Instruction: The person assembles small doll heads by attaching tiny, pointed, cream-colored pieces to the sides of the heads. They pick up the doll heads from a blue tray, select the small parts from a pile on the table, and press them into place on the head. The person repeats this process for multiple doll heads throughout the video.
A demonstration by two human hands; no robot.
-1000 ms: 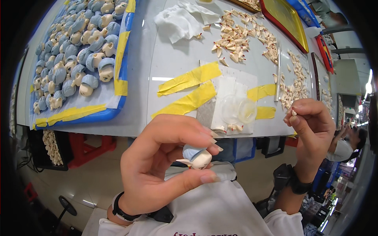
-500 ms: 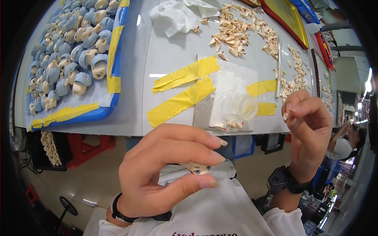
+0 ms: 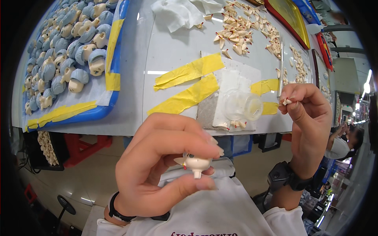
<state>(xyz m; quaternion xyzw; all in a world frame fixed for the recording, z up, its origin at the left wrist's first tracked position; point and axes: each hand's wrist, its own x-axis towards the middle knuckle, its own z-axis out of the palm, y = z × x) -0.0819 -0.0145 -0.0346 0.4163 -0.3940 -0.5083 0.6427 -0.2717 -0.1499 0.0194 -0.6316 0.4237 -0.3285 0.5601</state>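
Note:
Between the thumb and fingers of my left hand (image 3: 153, 157) is a small doll head (image 3: 197, 163), held above my lap. Its face is tilted, with a neck peg pointing down and a pointed ear with a red tip at its left side. My fingers hide the top of the head. Off to the right, over the table's front edge, my right hand (image 3: 309, 108) pinches a tiny cream pointed ear piece (image 3: 287, 101). A clear round dish (image 3: 250, 108) sits on a white pad (image 3: 232, 80) between the hands, with a few ear pieces (image 3: 238, 124) beside it.
A blue tray (image 3: 115, 103) of blue-haired doll heads (image 3: 51, 70) fills the left. Loose ear pieces (image 3: 238, 33) with red tips spread across the back. Yellow tape (image 3: 189, 72) fixes the pad. A white cloth (image 3: 177, 15) and yellow tray (image 3: 289, 17) lie farther off.
My left hand has turned the doll head, so its neck peg and ear now show. My right hand has shifted slightly, still pinching the ear piece.

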